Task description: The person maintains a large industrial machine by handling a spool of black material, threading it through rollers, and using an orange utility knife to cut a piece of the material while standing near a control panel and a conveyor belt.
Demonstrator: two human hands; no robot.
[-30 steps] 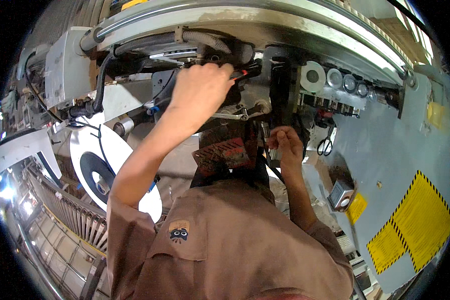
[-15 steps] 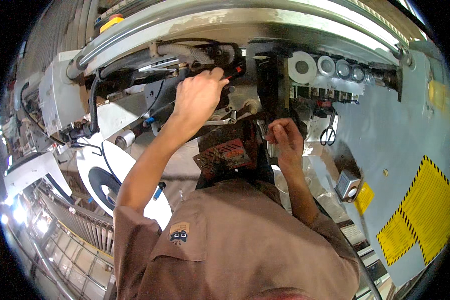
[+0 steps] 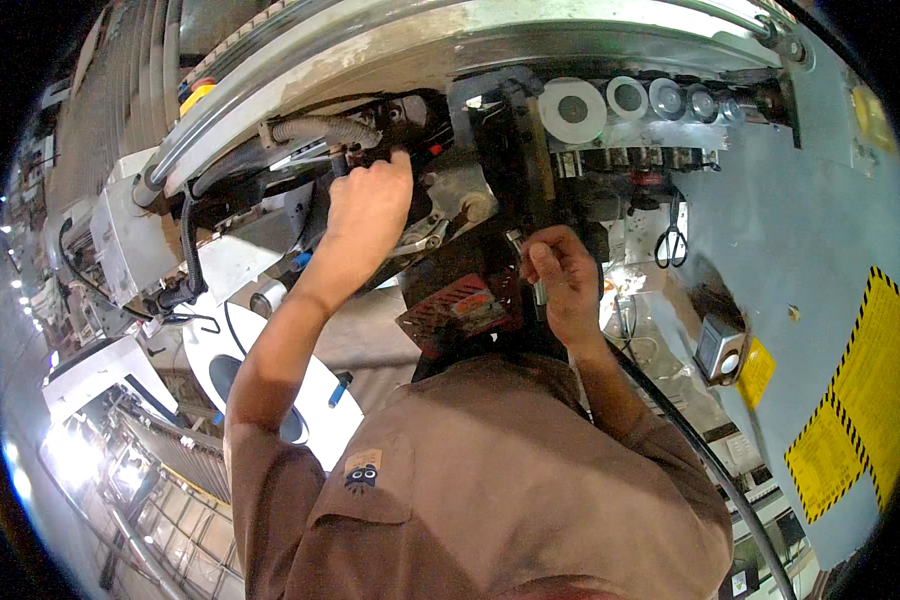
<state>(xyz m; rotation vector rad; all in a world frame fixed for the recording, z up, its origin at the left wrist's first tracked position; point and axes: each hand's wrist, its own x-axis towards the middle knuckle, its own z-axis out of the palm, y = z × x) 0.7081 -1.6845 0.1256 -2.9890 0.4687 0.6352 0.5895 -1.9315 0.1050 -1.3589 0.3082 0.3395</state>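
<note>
Left hand (image 3: 368,210) first: I have it at the dark mechanism (image 3: 398,112), knuckles up, fingers bent down and away so their tips are hidden. I cannot tell whether they are closed on anything. The mechanism lies just beyond those fingers, with the hose (image 3: 320,128) beyond and to their left, and a red piece (image 3: 435,150) just to their right.

What worries me is working blind there: a fingertip could get pinched or scraped if a part shifted under it. My knuckles could also knock the metal lever (image 3: 432,240), near the wrist on its right, if I pulled back carelessly.

My right hand (image 3: 567,285) sits nearer my body, fingers curled and thumb folded in against them. The rod (image 3: 540,293) shows just at its left edge; I cannot tell whether I grip it. If I do, a loose hold could let it drop.

As for pose, my left forearm (image 3: 295,325) slants up and rightward from a bent elbow, while the right forearm (image 3: 610,385) rises leftward to its hand, reaching less far.
</note>
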